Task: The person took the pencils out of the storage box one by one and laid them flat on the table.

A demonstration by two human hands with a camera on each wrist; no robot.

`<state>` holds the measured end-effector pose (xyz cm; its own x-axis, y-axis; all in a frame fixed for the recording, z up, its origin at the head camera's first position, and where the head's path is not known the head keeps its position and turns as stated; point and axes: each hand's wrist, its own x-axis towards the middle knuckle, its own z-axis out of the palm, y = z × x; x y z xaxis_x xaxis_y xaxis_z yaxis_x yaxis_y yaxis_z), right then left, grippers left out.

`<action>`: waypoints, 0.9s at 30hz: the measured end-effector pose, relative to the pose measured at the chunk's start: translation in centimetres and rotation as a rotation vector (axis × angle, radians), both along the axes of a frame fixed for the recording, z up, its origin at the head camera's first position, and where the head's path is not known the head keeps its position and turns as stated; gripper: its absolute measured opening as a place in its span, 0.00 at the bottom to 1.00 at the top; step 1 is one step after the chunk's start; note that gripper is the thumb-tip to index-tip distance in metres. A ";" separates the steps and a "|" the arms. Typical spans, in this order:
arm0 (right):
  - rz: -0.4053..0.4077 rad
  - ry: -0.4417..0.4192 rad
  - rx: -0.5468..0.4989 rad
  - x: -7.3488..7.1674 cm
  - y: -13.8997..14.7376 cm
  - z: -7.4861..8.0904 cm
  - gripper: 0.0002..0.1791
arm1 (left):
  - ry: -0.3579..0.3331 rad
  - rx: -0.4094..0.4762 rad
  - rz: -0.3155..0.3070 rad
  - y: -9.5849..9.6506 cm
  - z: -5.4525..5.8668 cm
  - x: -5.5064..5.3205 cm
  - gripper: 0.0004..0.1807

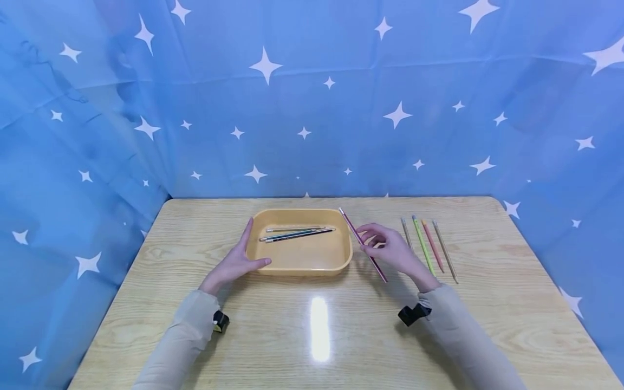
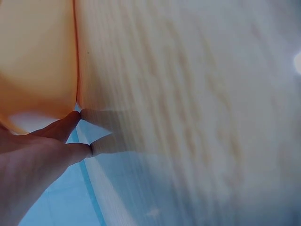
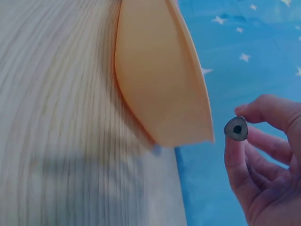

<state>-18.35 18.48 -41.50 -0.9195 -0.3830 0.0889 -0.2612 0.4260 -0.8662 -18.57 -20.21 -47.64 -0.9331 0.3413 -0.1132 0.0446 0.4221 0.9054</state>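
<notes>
My left hand (image 1: pixel 237 264) rests against the left end of a yellow-orange tray (image 1: pixel 292 270), its thumb at the front rim and its straight fingers along the side. In the left wrist view, fingertips touch the tray's outer wall (image 2: pixel 37 61). Inside the tray lie a gold pencil (image 1: pixel 292 229), a teal pencil (image 1: pixel 285 236) and a dark pencil (image 1: pixel 299 235). My right hand (image 1: pixel 387 246) pinches a dark pinkish-purple pencil (image 1: pixel 363 244) between thumb and fingers, tilted beside the tray's right end. The right wrist view shows the pencil's end (image 3: pixel 236 129) head-on.
Several pencils lie side by side right of my right hand, among them a lime green pencil (image 1: pixel 423 246), a red pencil (image 1: pixel 433 246) and a greyish pencil (image 1: pixel 446 252). The wooden table (image 1: pixel 273 330) ends at a blue starry curtain (image 1: pixel 312 108) behind and at the sides.
</notes>
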 end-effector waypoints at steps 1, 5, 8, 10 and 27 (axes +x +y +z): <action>-0.009 0.007 0.008 -0.1 0.4 -0.4 0.19 | 0.002 0.001 0.003 0.0 0.0 0.0 0.63; -0.024 0.031 0.012 -0.4 2.2 -2.6 0.20 | 0.013 -0.012 0.007 -0.1 -0.2 0.0 0.64; -0.032 0.036 0.017 0.1 3.4 -3.5 0.20 | 0.012 -0.015 0.002 -0.1 -0.3 0.0 0.64; -0.048 0.030 0.014 0.4 4.2 -3.9 0.20 | 0.011 -0.010 -0.002 -0.1 -0.3 -0.1 0.63; -0.135 0.090 0.160 2.3 10.1 -5.2 0.20 | 0.001 0.009 -0.010 0.5 1.4 0.4 0.61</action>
